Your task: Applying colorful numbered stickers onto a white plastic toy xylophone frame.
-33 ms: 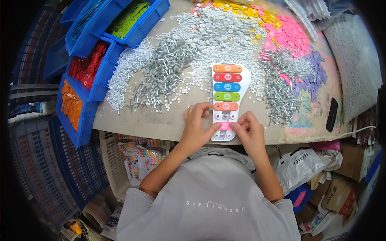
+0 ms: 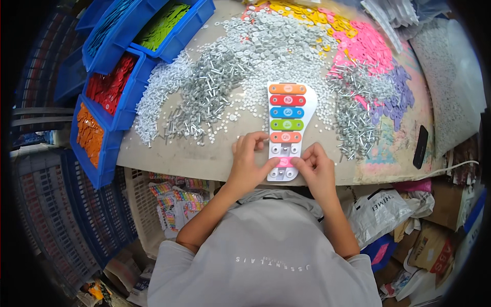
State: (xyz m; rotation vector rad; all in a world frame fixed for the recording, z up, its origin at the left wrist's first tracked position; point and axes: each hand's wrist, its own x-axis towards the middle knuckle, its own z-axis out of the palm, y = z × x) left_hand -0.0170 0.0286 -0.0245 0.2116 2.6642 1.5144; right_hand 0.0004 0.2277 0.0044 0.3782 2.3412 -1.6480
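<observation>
A toy xylophone with a white base (image 2: 310, 105) lies upright to me near the table's front edge. Across its upper part run an orange bar (image 2: 279, 89), a red bar (image 2: 279, 100), a blue bar (image 2: 279, 112), a green bar (image 2: 277, 124) and a coral bar (image 2: 277, 137). Lower down, a pink bar (image 2: 284, 162) lies across the base, with bare posts above and below it. My left hand (image 2: 248, 166) is bent, its thumb on the pink bar's left end and its fingertips beside the coral bar. My right hand (image 2: 318, 168) is curled, thumb pressing the pink bar's right end.
White caps (image 2: 281, 41) and metal pins (image 2: 209, 82) are heaped beyond the xylophone, with more pins (image 2: 355, 128) at right. Pink bars (image 2: 368, 43) and purple bars (image 2: 399, 97) lie behind those. Blue bins (image 2: 115, 120) stand left. A black phone-like slab (image 2: 421, 147) lies right.
</observation>
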